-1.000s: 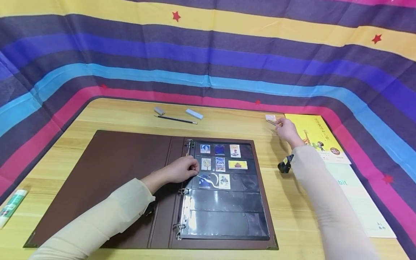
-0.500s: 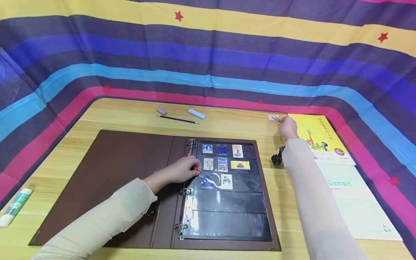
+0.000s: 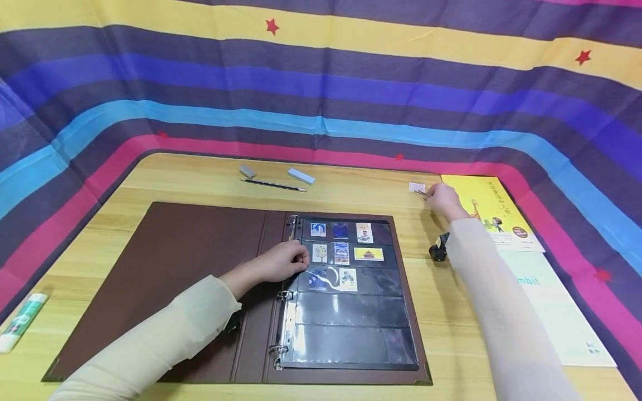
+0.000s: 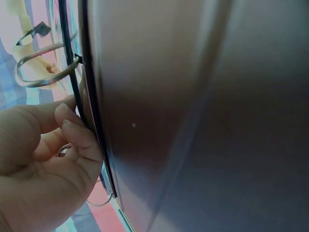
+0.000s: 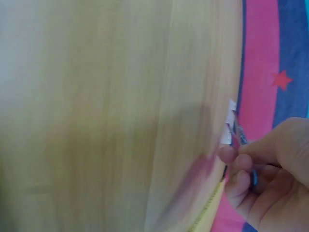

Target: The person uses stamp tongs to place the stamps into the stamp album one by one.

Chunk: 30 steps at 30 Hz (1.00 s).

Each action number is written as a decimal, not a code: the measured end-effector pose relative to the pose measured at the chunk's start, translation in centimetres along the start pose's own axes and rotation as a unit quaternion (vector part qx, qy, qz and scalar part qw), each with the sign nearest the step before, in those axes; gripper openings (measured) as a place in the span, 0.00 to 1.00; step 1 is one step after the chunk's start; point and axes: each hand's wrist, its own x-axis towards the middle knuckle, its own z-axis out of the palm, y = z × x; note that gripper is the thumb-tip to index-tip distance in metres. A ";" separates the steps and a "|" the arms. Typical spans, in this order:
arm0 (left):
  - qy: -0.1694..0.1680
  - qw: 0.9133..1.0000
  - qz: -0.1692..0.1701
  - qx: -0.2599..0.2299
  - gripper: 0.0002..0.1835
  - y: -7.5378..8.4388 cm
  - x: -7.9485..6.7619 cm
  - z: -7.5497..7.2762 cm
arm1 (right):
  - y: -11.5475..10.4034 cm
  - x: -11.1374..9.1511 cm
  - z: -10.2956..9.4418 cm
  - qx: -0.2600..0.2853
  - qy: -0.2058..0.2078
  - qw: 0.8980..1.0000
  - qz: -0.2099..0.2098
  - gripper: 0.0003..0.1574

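Observation:
My left hand rests over the ring side of the black stamp page, thumb and finger pinching the clear pocket strip of the third row; a curved glare runs from the fingertips. In the left wrist view, the left hand's curled fingers lie against the page's edge. My right hand holds tweezers at the far right, their tips at a small pale stamp on the table. The right wrist view has the tweezers over the stamp; whether they grip it is unclear.
The brown binder lies open, several stamps in its upper rows. Behind it are a pencil, an eraser and a small grey block. A glue stick lies left; a yellow booklet and white sheet lie right.
My right hand with the tweezers has shifted slightly around the stamp, which stays on the table. The left hand keeps its place at the page. The head view has swayed a little.

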 end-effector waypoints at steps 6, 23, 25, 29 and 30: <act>-0.001 1.000 0.000 -0.007 0.05 -0.2 -0.1 0.0 | 0.1 -1.4 -0.1 -0.024 0.005 0.997 -0.075 0.08; -0.002 1.000 -0.001 -0.006 0.05 0.0 -0.1 -0.1 | 1.3 -3.1 -1.6 -0.037 -0.005 0.998 -0.050 0.11; -0.001 1.000 0.000 -0.007 0.05 0.0 -0.1 -0.1 | 1.5 -3.1 -1.6 -0.044 -0.012 0.998 -0.043 0.11; -0.001 1.000 0.002 -0.007 0.05 0.0 0.0 -0.1 | 1.5 -3.1 -1.4 -0.072 -0.016 0.997 -0.035 0.09; -0.001 1.000 0.001 -0.006 0.05 0.0 0.0 -0.1 | 1.5 -3.2 -1.3 -0.079 -0.015 0.996 -0.033 0.09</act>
